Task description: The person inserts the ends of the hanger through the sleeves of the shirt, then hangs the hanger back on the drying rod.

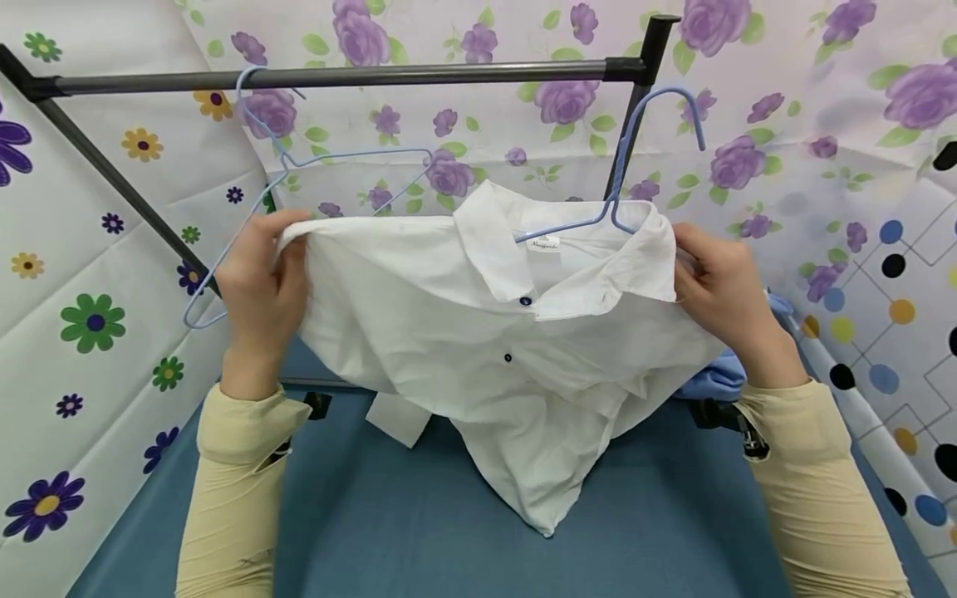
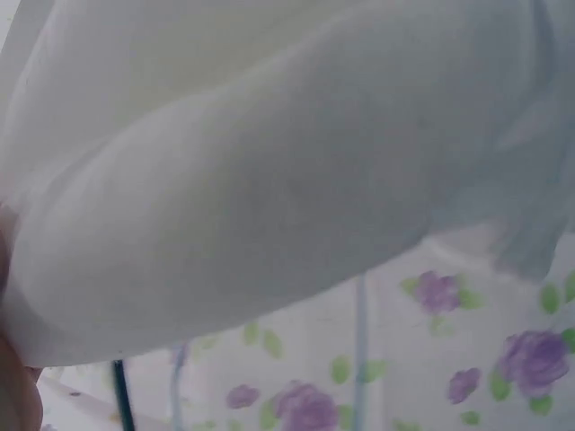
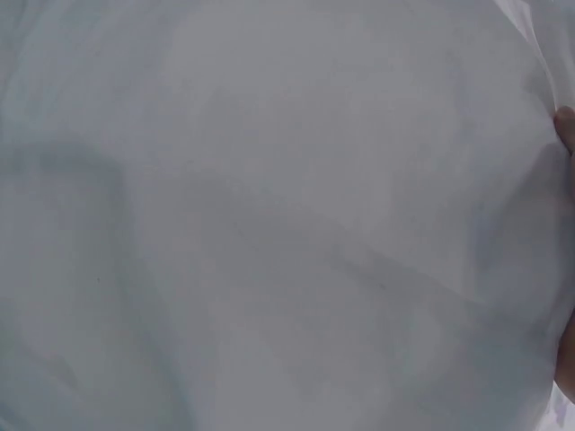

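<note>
A white collared shirt (image 1: 419,307) with dark buttons hangs stretched between both hands in the head view. Out of its collar rises the hook of a blue hanger (image 1: 619,170); the hanger's arms are mostly hidden inside the cloth. The left hand (image 1: 263,291) pinches the shirt's edge at the left end. At the right, the other hand (image 1: 721,286) grips the cloth beside the collar. White fabric (image 2: 243,206) fills most of the left wrist view, with fingers at its left border. In the right wrist view, white cloth (image 3: 296,215) covers nearly everything, fingertips showing at the right border.
A dark rack bar (image 1: 419,76) crosses behind the shirt. Another blue hanger (image 1: 280,149) hooks over it, close behind the left hand. Blue folded cloth (image 1: 714,378) lies behind the right hand, on the blue-green surface (image 1: 419,531). Patterned curtains (image 1: 807,50) surround the space.
</note>
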`<state>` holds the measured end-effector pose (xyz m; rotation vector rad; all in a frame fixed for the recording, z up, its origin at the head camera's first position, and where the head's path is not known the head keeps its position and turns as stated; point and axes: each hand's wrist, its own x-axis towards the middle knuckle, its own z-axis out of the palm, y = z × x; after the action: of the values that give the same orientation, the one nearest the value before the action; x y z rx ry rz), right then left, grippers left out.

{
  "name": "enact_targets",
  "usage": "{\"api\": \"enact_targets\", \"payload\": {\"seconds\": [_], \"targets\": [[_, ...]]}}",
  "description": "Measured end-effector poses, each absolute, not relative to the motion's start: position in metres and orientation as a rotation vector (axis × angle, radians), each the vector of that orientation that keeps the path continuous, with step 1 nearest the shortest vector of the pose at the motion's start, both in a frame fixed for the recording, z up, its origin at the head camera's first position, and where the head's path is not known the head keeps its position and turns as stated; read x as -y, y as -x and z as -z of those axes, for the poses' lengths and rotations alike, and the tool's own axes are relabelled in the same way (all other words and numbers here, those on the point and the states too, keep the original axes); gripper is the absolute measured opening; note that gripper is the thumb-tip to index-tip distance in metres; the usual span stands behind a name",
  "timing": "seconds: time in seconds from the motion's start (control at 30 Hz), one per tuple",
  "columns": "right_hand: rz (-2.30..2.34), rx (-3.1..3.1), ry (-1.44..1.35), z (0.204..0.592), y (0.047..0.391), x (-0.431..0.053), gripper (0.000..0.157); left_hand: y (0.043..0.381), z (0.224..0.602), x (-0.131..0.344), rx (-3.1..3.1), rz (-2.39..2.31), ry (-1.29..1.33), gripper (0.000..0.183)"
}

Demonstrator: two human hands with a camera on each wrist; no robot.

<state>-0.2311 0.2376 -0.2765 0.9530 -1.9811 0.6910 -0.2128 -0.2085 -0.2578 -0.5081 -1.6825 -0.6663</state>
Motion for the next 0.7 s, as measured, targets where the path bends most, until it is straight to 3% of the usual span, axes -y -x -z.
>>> {"api": "enact_targets", "payload": {"seconds": [0.4,0.7], "targets": [[-0.761,1.911,-0.963,0.274,0.233,-0.236,0.032,0.206,0.207,0.209,1.678,0.518,0.406,0.012],[-0.802,1.883,-0.898,0.277,0.235,-0.238,0.031,0.217,0.248,0.217,1.788,0.590,0.562,0.015]]}}
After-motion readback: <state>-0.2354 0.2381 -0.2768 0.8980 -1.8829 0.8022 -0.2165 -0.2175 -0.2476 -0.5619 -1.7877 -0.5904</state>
